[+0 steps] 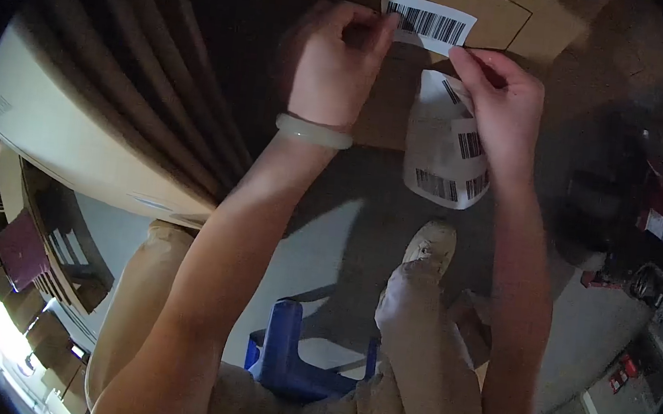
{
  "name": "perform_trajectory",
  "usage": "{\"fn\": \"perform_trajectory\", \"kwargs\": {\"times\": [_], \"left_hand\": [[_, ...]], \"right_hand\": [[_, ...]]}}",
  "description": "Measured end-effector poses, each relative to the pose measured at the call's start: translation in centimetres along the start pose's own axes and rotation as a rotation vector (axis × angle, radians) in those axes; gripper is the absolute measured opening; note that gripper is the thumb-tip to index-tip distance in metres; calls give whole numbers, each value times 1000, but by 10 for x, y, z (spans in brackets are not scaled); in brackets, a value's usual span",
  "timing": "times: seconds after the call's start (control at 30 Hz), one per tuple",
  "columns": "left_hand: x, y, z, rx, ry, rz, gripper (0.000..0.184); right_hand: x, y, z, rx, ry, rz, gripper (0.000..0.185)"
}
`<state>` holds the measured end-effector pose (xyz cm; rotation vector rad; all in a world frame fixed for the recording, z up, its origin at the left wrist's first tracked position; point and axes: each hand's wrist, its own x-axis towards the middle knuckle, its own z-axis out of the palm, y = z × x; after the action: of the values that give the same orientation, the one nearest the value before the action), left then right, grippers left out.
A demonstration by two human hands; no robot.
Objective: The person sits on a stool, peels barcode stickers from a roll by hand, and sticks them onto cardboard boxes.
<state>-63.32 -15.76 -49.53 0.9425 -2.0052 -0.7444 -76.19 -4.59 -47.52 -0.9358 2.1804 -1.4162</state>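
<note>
A white barcode label (431, 27) lies against the brown face of a cardboard box (549, 16), just below a black-outlined printed shape. My left hand (331, 74), with a pale bangle (313, 132) on its wrist, pinches the label's left end between thumb and finger. At its lower right corner, my right hand (508, 104) grips the label with thumb and forefinger. From under my right hand hangs a curled white sheet (438, 149) with several more barcode labels on it; how it is held is hidden.
Stacked cardboard sheets (113, 127) rise on the left. A blue plastic stool (291, 364) stands below me, close to my legs and shoe (431, 246). Dark machinery (646, 208) is on the right, with a red object (625, 373) on the floor.
</note>
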Motion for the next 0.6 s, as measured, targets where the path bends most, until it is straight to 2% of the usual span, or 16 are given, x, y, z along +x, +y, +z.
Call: {"fn": "perform_trajectory", "kwargs": {"times": [0.07,0.1,0.17,0.4,0.47,0.6], "left_hand": [[4,1,-1,61,-14,23,24],[7,4,-2,35,-61,-44,30],[14,12,-9,8,-111,-112,36],[26,5,-12,304,-118,-63,43],[27,1,-12,400,-122,-60,45],[25,-1,-12,534,-140,-47,50]], "right_hand": [[3,0,0,-193,26,-65,29],[3,-2,-2,-194,27,-63,29],[4,-8,-9,-545,-17,18,39],[14,-20,-12,-534,-60,-76,46],[20,-14,-9,-562,105,-203,50],[20,-14,-13,-368,74,-115,49]]}}
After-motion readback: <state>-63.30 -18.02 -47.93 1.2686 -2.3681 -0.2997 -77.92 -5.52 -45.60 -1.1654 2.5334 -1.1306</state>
